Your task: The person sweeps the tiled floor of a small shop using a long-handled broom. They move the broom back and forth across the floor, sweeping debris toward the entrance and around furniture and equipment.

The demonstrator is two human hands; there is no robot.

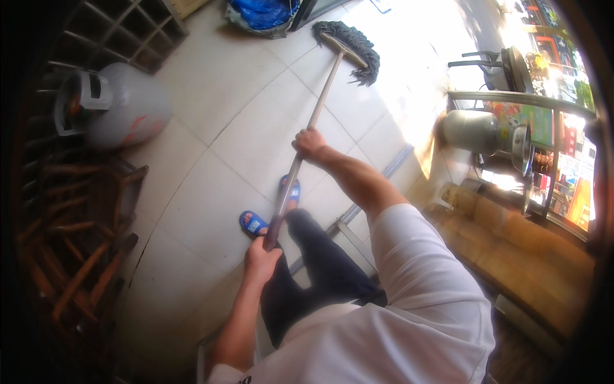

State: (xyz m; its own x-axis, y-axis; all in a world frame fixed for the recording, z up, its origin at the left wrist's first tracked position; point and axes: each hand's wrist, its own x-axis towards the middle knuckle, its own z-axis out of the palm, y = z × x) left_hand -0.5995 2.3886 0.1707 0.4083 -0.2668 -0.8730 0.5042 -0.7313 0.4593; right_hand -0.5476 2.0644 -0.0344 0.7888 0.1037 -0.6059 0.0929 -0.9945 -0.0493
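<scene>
Both of my hands grip the long handle (320,101) of a floor mop. My left hand (260,259) is closed around its dark upper end, close to my legs. Further along the pole, my right hand (309,142) wraps it with the arm stretched forward. The grey string mop head (352,43) lies on the pale tiled floor (249,120), beside a patch of bright sunlight. A light-coloured bar clamps the mop strands where the handle joins. Below the handle are my feet in blue slide sandals (253,224).
A grey gas cylinder (129,105) stands at left, above stacked wooden chairs (81,240). A blue plastic bag (261,13) sits in a container at the top. Another gas cylinder (470,132) and a brown sofa (513,254) line the right. A metal rail (352,211) crosses the floor by my legs.
</scene>
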